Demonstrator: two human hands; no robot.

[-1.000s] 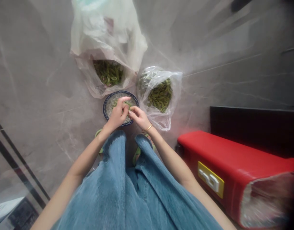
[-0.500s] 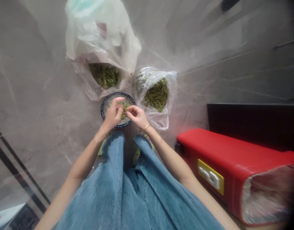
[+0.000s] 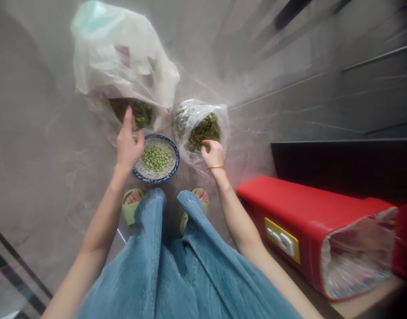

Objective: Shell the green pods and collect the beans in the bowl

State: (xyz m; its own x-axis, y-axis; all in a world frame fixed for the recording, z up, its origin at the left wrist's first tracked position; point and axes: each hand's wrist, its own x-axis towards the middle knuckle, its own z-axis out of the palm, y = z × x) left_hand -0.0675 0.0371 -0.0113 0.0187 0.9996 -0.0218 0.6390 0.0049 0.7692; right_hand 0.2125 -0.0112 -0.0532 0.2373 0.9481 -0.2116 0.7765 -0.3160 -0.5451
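Looking down in the head view, I see the blue-rimmed bowl (image 3: 175, 163) on the grey floor (image 3: 40, 133) just ahead of my feet, with a heap of shelled beans (image 3: 156, 157) lying in its middle. My left hand (image 3: 128, 145) hangs at the bowl's 9 o'clock and overlaps its edge from this angle. The fingers are spread and slack, with nothing between them, and the forefinger points toward 12 o'clock at the mouth of the white bag (image 3: 123, 62). That bag slumps at the bowl's 11 o'clock, and dark pods (image 3: 142, 114) show in its opening. I cannot tell whether my fingertip touches the plastic.

My right hand (image 3: 212, 153) is at the bowl's 3 o'clock, at the near lip of the clear bag (image 3: 190, 108), which sits just beside the bowl at its 1 o'clock. The fingers curl down onto the green pods (image 3: 205, 128) inside. I cannot tell whether they have closed on one. A gold bracelet (image 3: 215, 167) circles that wrist.

At the bowl's 6 o'clock are my green sandals (image 3: 130, 209) and jeans (image 3: 173, 274). A red box (image 3: 306, 212) lies at 4 o'clock, well apart from the bowl, its near end covered in clear film.
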